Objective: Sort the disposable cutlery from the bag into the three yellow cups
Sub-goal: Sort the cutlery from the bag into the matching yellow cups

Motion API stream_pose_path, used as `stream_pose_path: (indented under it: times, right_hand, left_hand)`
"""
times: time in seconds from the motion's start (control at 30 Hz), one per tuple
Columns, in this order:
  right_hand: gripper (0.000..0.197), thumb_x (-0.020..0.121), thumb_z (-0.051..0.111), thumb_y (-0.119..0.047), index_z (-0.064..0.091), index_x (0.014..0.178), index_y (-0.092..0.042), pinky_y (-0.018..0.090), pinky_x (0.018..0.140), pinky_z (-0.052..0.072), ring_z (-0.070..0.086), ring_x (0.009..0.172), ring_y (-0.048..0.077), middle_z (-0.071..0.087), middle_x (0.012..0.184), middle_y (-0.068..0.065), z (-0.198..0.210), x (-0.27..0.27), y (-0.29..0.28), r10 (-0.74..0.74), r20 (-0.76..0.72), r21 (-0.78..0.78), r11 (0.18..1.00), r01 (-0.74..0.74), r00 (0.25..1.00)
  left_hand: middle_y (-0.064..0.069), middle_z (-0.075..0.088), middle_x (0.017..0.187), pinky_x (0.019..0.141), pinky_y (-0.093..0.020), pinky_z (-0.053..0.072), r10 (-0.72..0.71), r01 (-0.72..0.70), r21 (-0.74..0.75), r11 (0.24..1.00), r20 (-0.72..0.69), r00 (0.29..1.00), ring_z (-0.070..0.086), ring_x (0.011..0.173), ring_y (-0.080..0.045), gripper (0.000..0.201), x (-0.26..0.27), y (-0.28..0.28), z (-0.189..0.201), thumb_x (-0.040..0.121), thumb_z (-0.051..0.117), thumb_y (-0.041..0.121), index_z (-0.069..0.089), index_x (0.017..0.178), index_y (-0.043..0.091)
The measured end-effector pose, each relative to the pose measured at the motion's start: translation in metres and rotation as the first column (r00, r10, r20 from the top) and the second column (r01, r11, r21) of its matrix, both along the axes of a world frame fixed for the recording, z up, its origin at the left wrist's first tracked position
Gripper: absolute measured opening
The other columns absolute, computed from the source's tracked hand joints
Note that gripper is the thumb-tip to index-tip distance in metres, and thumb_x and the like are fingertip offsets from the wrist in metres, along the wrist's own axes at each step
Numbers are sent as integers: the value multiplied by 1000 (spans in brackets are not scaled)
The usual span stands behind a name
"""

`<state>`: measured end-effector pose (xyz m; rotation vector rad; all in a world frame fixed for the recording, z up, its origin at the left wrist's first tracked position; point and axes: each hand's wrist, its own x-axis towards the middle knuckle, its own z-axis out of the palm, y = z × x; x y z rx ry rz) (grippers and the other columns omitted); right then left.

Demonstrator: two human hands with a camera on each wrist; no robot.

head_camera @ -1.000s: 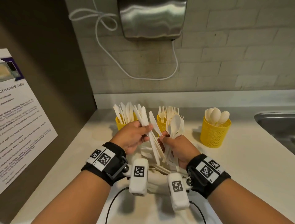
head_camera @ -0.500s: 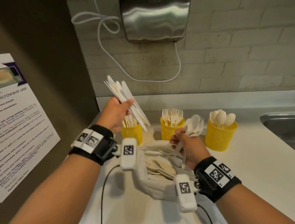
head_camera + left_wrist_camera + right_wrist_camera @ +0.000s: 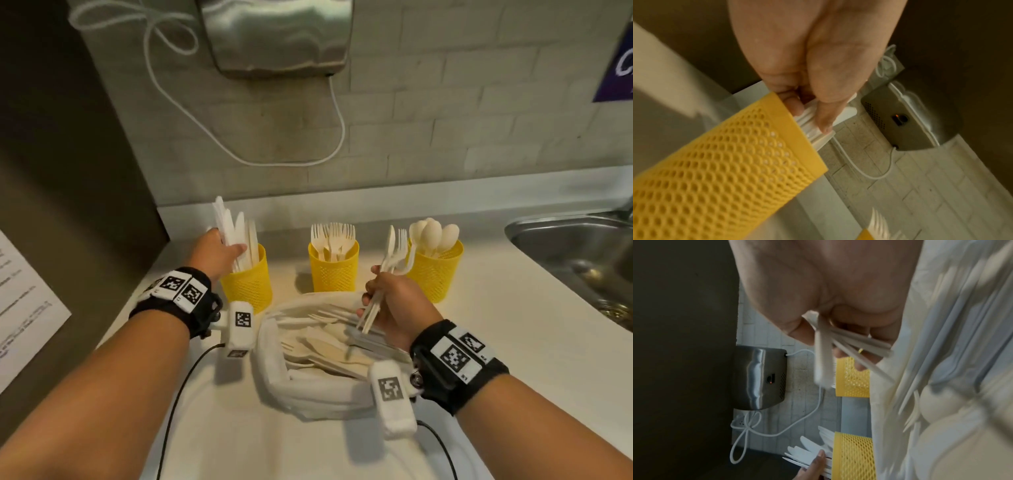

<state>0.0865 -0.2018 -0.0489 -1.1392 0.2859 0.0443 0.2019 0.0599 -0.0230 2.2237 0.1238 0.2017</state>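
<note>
Three yellow mesh cups stand in a row at the back of the counter: the left cup (image 3: 247,284) with knives, the middle cup (image 3: 334,270) with forks, the right cup (image 3: 435,274) with spoons. My left hand (image 3: 219,253) grips a bunch of white knives (image 3: 233,229), their handles inside the left cup (image 3: 731,162). My right hand (image 3: 390,301) holds a mixed bunch of forks and a spoon (image 3: 394,253) upright above the white bag (image 3: 308,387). The bag lies open in front of the cups with more cutlery inside. The right wrist view shows the handles (image 3: 838,345) pinched in my fingers.
A steel hand dryer (image 3: 277,34) hangs on the tiled wall, its white cord (image 3: 239,150) looping down. A steel sink (image 3: 575,250) is set into the counter at the right. A dark wall with a paper notice (image 3: 20,315) closes the left side.
My left hand carried the knives from the middle to the left cup and lowered them into it. My right hand stayed over the bag with its bunch, turning it upright.
</note>
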Motion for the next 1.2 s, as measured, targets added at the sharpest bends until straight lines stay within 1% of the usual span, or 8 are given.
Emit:
stream_pose_path:
  times: [0.13,0.3,0.47,0.57,0.67,0.83,1.03,1.2]
  right_hand:
    - [21,90,40,3,48,103,-12,32,59,43,47,62,17,47,74,7,6,-3,-1,100,51,-93,991,-95,994]
    - [23,92,42,0,52,111,-8,31,53,42,49,59,18,56,75,7,9,-4,-2,217,103,-47,976,-213,971]
    - [23,93,44,-6,56,112,-8,27,47,45,55,56,18,66,84,9,7,-6,3,381,100,62,919,-388,919]
    - [21,94,41,-6,57,108,-9,28,49,49,59,59,20,68,86,11,7,-13,0,435,92,65,895,-441,896]
    - [16,96,40,-6,55,100,-10,31,58,54,64,65,20,66,85,11,4,-17,-15,287,65,52,956,-290,956]
    - [15,99,40,-20,52,91,-18,31,59,47,53,62,17,55,77,5,-1,-27,-68,-226,72,17,974,225,971]
    - [13,95,41,-31,48,93,-21,18,38,24,30,39,9,40,58,-3,4,-47,-104,-254,44,-49,965,256,966]
    - [13,92,38,-21,50,95,-16,22,40,28,34,40,14,40,57,0,3,-54,-116,-243,3,21,970,243,970]
  left_hand:
    - [-14,61,112,87,-35,46,-7,51,255,966,-172,985,60,102,-33,54,-8,2,21,78,72,28,53,120,0]
    - [-18,48,132,98,-37,39,116,-160,168,973,245,963,50,119,-34,52,-39,-16,44,83,64,21,47,130,10]
    - [-3,55,115,82,-30,45,-387,396,-207,895,83,918,57,102,-18,56,-72,-90,31,87,60,13,40,137,26]
    - [-8,60,104,73,-29,50,-471,463,-383,799,79,878,58,87,-17,39,-74,-122,25,89,55,4,51,125,19]
    - [-9,63,96,65,-25,55,-356,410,-398,821,206,912,61,78,-16,24,-64,-141,29,88,54,0,59,100,20]
    - [3,66,86,70,-24,50,-149,317,-295,901,477,866,62,79,-16,20,-46,-187,52,87,57,14,51,100,28]
    - [-4,63,91,69,-28,47,-258,383,-124,915,549,795,61,82,-26,22,-34,-259,47,90,53,18,50,111,11]
    - [-11,64,100,73,-35,50,-211,368,-163,915,585,783,60,86,-31,25,-25,-278,48,91,50,15,49,115,10]
